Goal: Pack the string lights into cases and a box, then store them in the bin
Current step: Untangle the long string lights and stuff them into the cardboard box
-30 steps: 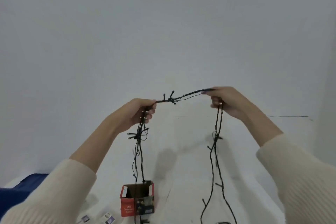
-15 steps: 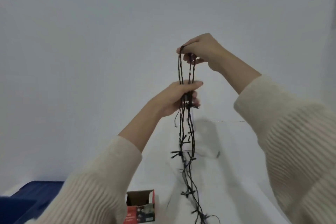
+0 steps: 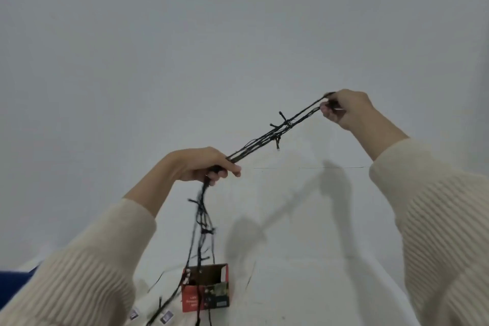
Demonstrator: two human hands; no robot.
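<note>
Gripping string lights (image 3: 267, 140) with left hand (image 3: 201, 164), pinching with right hand (image 3: 346, 108); pulled taut diagonally, lower-left to upper-right, then dangling toward box (image 3: 206, 296).

The left hand (image 3: 203, 167) is held out low, fingers curled round the string lights (image 3: 264, 140), while the right hand (image 3: 344, 110), higher to its right, pinches them.

A white surface (image 3: 304, 286) bears an open red box (image 3: 191, 299), trailing string lights (image 3: 169, 298) and cards (image 3: 166, 317).
</note>
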